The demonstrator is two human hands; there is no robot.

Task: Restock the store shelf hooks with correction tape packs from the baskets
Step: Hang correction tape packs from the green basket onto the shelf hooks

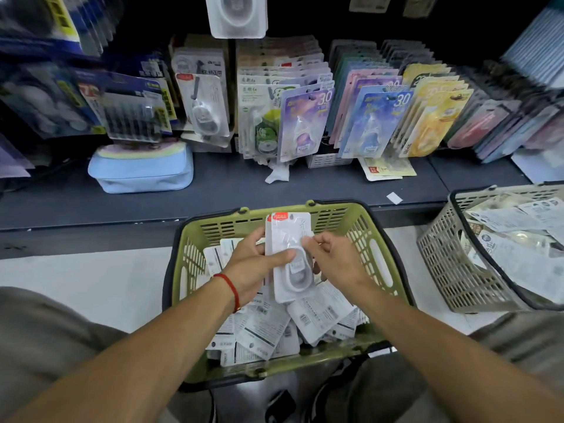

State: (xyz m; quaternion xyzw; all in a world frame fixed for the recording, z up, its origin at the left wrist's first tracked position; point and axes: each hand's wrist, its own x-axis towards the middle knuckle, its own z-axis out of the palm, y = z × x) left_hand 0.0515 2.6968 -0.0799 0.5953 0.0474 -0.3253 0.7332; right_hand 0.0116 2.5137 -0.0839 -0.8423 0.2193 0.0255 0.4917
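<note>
Flanking green basket (378,239): grey basket (439,254) right, blue pouch (143,172) behind.

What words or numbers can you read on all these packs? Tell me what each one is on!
"30" on the purple pack on the shelf.
"30" on the blue pack next to it.
The red label on the white pack in both hands is too small to read.
Print on the packs in the green basket and the grey basket is too blurred.
</note>
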